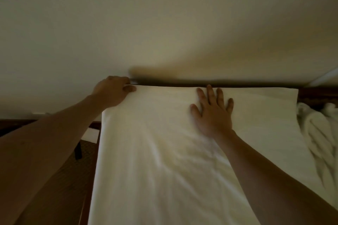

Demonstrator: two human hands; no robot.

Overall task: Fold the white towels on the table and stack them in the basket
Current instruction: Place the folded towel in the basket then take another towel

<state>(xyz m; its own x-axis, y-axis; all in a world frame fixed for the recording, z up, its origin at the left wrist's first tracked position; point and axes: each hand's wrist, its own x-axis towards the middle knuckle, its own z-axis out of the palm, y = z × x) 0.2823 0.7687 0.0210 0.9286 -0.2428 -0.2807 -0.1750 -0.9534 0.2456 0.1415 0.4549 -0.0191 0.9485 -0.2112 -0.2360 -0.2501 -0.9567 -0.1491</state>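
White towel [164, 151], one: spread lengthwise over the dark wooden table [316, 95], far edge lying along the wall [164, 23], near end running out of view at the bottom. Surface creased through the middle. No fold line can be made out.

Left hand [113, 91]: at the far-left corner of the towel, fingers curled over the edge, thumb on top, pinching the cloth.

Right hand [212, 111]: flat on the towel near the far edge, fingers straight and spread, pressing down.

Unfolded towels [318, 133], a bunched heap: on the table just beside the spread towel, to its right; number cannot be told.

Basket: not in view.

Progress, as judged: early. The spread towel appears to be at the smoothing stage, folding not yet done. The heap remains to be folded, and nothing can be confirmed as stacked.
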